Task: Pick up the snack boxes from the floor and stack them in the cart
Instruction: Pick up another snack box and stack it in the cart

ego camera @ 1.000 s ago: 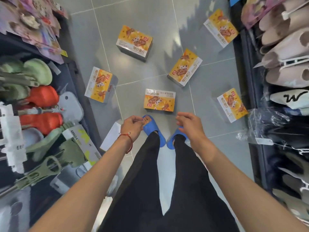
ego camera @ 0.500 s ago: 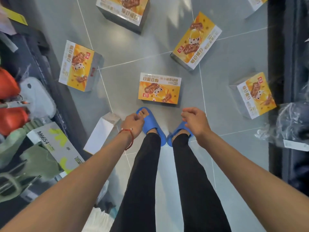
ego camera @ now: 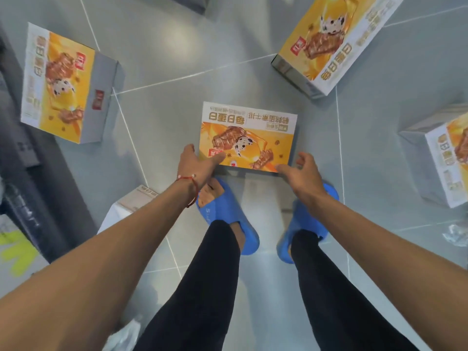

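Note:
Several yellow-and-white snack boxes lie on the grey tiled floor. The nearest snack box lies flat just beyond my blue slippers. My left hand touches its near left corner, thumb on the top face, fingers spread. My right hand hovers at its near right corner, fingers apart, holding nothing. More boxes lie at the left, the upper right and the right edge. No cart is in view.
A dark shelf base runs along the left side. A small white box lies by it under my left forearm. My legs and blue slippers stand right behind the nearest box. Crumpled plastic lies at the right.
I have bent lower, so the boxes look larger. Both hands moved forward from above my feet to the near corners of the nearest box, and the fingers opened.

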A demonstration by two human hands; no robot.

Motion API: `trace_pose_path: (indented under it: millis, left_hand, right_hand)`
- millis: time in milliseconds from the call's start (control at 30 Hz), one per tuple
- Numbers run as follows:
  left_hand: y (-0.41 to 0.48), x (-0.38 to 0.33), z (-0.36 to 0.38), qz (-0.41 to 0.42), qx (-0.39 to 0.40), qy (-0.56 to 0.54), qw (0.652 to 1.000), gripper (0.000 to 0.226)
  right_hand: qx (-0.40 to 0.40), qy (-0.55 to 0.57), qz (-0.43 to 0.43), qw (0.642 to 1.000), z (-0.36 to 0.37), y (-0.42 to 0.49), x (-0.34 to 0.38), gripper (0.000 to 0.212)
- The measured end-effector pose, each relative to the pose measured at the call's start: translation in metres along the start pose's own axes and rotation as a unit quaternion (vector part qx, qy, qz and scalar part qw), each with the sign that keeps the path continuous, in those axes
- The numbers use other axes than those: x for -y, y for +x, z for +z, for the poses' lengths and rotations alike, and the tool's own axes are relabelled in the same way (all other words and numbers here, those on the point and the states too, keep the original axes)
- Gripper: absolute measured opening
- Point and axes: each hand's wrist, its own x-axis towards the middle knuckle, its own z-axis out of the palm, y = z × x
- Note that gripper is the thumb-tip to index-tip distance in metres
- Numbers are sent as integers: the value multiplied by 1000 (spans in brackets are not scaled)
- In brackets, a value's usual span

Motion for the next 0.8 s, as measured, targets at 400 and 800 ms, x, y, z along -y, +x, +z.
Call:
trace_pose_path:
  millis: [400,800]
  left_hand:
    - [62,20,22,41,34,-6,999,39]
    - [-10,6,-5,-4,-3,-50,999,33]
  right_hand:
    - [43,-14,-56,997,28,72,-23,61]
    - [91,29,54,994,-15,3,9,23]
